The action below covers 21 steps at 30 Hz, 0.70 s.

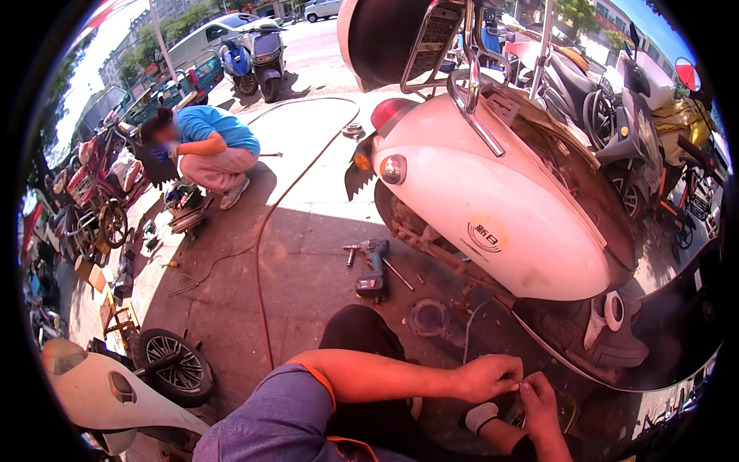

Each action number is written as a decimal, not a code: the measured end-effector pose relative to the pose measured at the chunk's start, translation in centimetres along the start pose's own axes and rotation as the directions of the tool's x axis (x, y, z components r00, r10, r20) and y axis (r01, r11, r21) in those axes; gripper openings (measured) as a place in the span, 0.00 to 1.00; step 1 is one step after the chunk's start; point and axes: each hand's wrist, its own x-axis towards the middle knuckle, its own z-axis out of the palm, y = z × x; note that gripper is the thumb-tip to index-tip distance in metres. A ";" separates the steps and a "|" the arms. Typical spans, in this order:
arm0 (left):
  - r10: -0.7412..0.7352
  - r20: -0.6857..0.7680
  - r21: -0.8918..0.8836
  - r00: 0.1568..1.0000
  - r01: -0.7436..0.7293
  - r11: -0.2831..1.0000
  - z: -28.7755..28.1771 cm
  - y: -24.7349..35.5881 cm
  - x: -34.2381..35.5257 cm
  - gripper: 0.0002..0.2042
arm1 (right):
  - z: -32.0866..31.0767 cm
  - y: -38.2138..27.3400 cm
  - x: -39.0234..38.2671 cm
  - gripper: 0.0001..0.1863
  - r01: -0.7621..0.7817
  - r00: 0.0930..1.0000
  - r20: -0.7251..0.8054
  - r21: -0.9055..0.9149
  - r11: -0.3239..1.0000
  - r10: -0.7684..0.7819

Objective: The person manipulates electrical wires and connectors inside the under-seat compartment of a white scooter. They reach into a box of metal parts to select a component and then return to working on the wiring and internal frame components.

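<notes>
At the lower right, my left hand (489,378) and my right hand (543,410) meet with fingertips pinched around something too small to make out. They are below the pale scooter body (508,215), beside its dark footboard (585,339). A cordless impact wrench (373,269) lies on the pavement beyond my bent leg, with a metal rod (399,273) beside it. A round ring-shaped part (427,317) and a thin grey cable (470,335) are on the ground nearer my hands.
A co-worker (219,146) in blue crouches at the upper left over parts. A hose (265,231) runs across the pavement (315,223). A loose wheel (173,366) and scooter panel (108,396) lie at the lower left. Parked scooters (600,115) line the right; more vehicles stand behind.
</notes>
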 end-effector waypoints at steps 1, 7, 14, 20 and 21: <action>0.006 -0.004 -0.011 1.000 -0.006 1.000 0.0 0.0 0.0 0.09 | 0.0 -0.2 0.1 0.12 -0.003 1.000 -0.004 0.001 1.000 0.003; 0.031 0.012 0.039 0.999 -0.032 0.999 0.2 -0.5 0.2 0.09 | -0.3 -0.4 0.2 0.10 -0.059 0.998 0.010 -0.043 0.997 0.059; -0.002 0.025 -0.033 1.000 0.003 0.999 0.3 -0.3 0.1 0.09 | 0.2 -0.5 0.0 0.10 0.036 0.997 -0.068 0.026 0.999 -0.034; 0.057 0.006 -0.021 0.998 -0.057 0.998 0.8 -0.9 0.0 0.08 | -0.4 0.0 0.4 0.10 -0.084 0.996 0.001 -0.042 0.996 0.084; 0.056 0.010 0.000 0.998 -0.056 0.998 0.8 -1.0 0.1 0.08 | -0.4 0.1 0.2 0.09 -0.063 0.998 -0.008 -0.060 0.996 0.062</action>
